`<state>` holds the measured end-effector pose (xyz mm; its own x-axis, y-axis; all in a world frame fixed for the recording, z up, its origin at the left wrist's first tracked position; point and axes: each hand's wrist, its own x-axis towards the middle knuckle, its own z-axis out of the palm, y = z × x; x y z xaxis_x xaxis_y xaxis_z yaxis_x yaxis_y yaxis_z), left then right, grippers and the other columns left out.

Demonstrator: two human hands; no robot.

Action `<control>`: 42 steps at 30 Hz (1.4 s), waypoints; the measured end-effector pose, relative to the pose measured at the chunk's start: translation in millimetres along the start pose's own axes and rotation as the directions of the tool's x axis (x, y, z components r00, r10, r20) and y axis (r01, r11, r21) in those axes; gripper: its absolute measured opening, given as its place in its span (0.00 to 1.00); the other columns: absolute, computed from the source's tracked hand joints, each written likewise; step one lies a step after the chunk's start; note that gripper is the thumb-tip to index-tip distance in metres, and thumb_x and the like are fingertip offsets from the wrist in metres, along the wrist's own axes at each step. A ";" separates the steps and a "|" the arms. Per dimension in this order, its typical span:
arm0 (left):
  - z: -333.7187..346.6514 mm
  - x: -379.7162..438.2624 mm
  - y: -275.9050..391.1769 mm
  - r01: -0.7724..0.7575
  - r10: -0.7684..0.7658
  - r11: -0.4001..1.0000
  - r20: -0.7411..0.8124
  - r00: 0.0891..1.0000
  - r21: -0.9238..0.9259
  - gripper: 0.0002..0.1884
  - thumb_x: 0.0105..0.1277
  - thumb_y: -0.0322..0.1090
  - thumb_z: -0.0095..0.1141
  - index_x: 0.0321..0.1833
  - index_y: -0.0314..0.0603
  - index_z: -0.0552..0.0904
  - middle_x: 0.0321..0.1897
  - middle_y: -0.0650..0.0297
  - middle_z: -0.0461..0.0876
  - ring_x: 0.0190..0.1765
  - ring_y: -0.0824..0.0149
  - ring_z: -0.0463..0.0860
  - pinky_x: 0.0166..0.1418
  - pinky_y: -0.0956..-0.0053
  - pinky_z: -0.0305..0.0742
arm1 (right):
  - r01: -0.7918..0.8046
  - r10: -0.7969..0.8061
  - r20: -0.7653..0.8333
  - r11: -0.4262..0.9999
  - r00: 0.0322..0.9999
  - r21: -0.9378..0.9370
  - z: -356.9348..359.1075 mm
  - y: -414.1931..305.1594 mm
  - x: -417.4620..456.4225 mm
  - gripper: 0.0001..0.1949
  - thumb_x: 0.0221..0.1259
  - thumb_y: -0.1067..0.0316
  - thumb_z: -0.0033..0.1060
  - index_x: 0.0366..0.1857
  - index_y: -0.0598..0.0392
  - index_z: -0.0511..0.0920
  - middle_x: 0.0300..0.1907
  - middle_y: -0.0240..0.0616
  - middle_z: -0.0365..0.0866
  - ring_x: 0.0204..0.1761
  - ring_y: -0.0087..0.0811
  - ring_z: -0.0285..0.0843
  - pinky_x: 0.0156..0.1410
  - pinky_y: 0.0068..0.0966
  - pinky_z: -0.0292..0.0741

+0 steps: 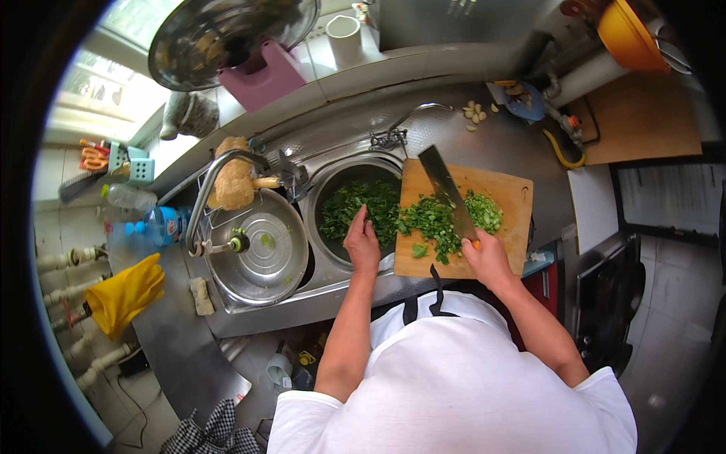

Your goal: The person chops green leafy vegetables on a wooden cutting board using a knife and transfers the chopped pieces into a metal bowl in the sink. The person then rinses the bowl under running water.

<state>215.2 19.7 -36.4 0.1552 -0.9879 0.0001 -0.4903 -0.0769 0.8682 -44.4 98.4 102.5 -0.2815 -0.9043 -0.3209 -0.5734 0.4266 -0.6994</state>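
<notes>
My right hand (489, 256) grips the handle of a wide-bladed kitchen knife (448, 190), whose blade slants across chopped green herbs (426, 218) on a wooden cutting board (513, 227). Paler chopped green pieces (482, 210) lie on the board to the right of the blade. Over the near edge of a round metal basin (334, 252), my left hand (363, 241) is held with its fingers extended close together, nothing seen in it. Chopped leafy greens (351, 213) fill much of that basin, which sits in the right sink bowl. The board's left edge meets the basin's right side.
A metal pan (278, 249) with green scraps occupies the left sink, beneath a curved faucet (198, 198). Garlic cloves (473, 112) and a blue dish (526, 102) lie behind the board. A sponge (201, 296), yellow rubber gloves (125, 292) and plastic bottles (164, 225) are at the left.
</notes>
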 end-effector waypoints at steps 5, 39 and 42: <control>1.5 11.3 11.4 -0.233 0.227 0.971 0.088 0.970 0.060 0.34 0.66 0.12 0.49 0.77 0.41 0.79 0.73 0.44 0.81 0.73 0.42 0.81 0.74 0.56 0.78 | -0.209 0.211 -0.044 0.977 0.976 0.039 -2.6 11.3 -44.3 0.13 0.74 0.63 0.62 0.46 0.65 0.85 0.35 0.63 0.88 0.41 0.64 0.88 0.47 0.49 0.80; -46.2 -5.7 -49.0 0.441 -0.337 0.862 0.369 0.866 -0.249 0.27 0.83 0.27 0.47 0.83 0.28 0.68 0.76 0.44 0.78 0.76 0.55 0.80 0.80 0.66 0.72 | -0.144 0.144 -0.003 0.989 0.990 0.035 161.9 -50.2 -12.9 0.14 0.73 0.63 0.63 0.50 0.64 0.84 0.38 0.66 0.88 0.45 0.69 0.87 0.51 0.55 0.81; -62.2 2.5 -15.0 0.370 -0.268 0.878 0.329 0.905 -0.304 0.27 0.84 0.28 0.47 0.83 0.28 0.67 0.80 0.45 0.74 0.80 0.55 0.76 0.83 0.65 0.68 | -0.128 0.129 -0.002 0.988 0.992 0.085 167.8 -54.6 -9.0 0.14 0.72 0.62 0.64 0.48 0.65 0.84 0.37 0.66 0.87 0.46 0.70 0.86 0.52 0.54 0.81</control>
<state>276.2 26.8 -18.6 -0.0101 -0.9182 -0.3959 -0.1122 -0.3924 0.9129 118.5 81.1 36.4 -0.3542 -0.8420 -0.4070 -0.4650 0.5362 -0.7045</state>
